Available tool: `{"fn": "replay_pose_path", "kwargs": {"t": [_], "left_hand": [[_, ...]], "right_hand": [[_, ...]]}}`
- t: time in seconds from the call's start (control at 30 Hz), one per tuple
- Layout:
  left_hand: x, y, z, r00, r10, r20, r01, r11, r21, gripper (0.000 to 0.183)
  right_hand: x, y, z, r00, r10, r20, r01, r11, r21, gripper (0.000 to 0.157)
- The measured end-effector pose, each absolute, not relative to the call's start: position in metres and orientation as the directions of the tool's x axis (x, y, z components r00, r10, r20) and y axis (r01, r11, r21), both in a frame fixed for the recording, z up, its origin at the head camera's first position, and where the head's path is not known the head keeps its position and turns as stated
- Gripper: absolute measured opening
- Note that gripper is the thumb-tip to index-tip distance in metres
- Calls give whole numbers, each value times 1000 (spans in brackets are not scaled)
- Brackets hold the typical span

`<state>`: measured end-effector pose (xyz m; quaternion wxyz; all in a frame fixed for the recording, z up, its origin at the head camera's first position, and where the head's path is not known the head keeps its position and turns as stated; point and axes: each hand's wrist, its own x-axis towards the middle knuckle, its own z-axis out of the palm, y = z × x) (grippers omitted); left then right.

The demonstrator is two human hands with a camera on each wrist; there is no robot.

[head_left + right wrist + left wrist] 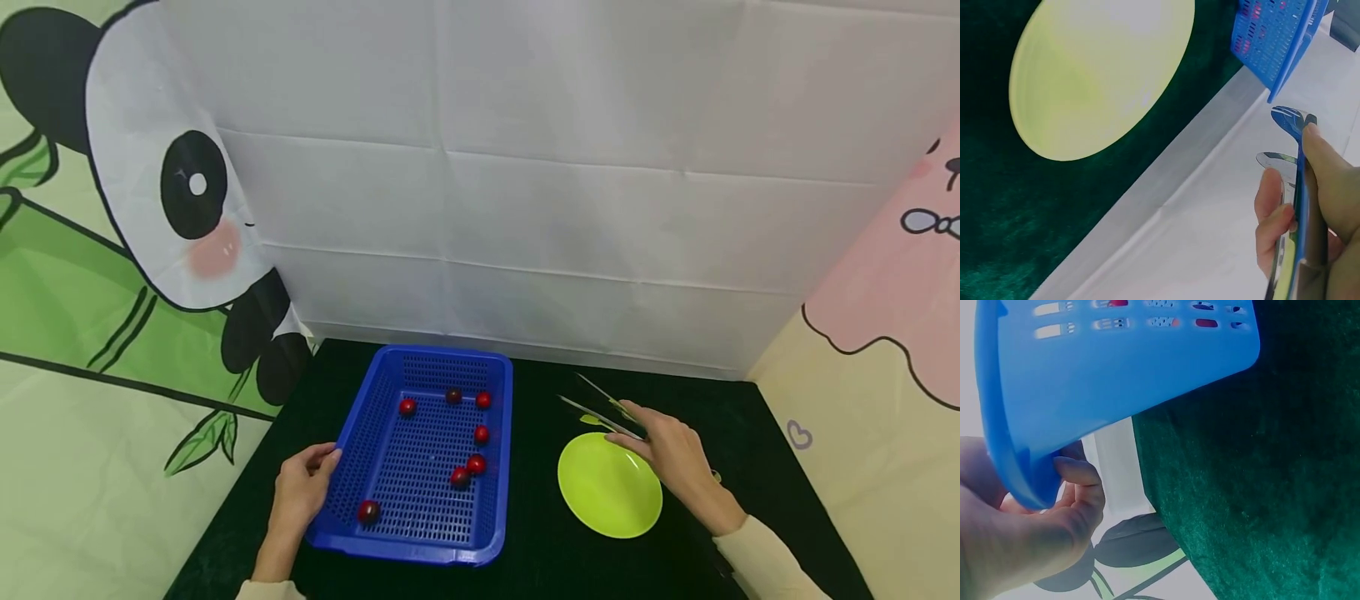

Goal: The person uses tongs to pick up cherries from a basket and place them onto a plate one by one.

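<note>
1. Right hand [667, 454]: I log it pinching metal tongs [1314, 244] between thumb and fingers; tong tips stand apart.
2. Tongs: long axis slants forward and left; in the head view the tips show beyond the plate [609, 487] and right of the basket [408, 557].
3. Red fruits [482, 434]: I count seven, small, round, some darkened, all inside the basket, left of the tongs. Those along its right side lie nearest the tips; one at the near-left corner lies nearest the left hand [303, 483].
4. Left hand: fingers curled on the basket's left rim, gripping it.
5. Basket: long axis runs away from me; its raised right wall stands between tips and fruits, open above.
6. Tabletop [540, 550]: a dark green strip separates basket and plate; white backdrop [525, 217] bounds the far edge.
</note>
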<state>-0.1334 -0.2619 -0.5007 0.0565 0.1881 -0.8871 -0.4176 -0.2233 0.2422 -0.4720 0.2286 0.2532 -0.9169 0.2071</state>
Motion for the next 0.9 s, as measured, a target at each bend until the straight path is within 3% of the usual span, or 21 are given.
{"fn": "replay_pose_path", "kwargs": {"t": [0.43, 0.9], "left_hand": [[-137, -270, -497, -911, -353, -212, -361, 434, 826, 47], [-137, -270, -500, -907, -367, -208, -359, 415, 836, 45]], "right_hand": [[-228, 219, -456, -724, -448, 525, -633, 733, -248, 60], [-231, 186, -448, -684, -532, 498, -699, 674, -239, 55]]}}
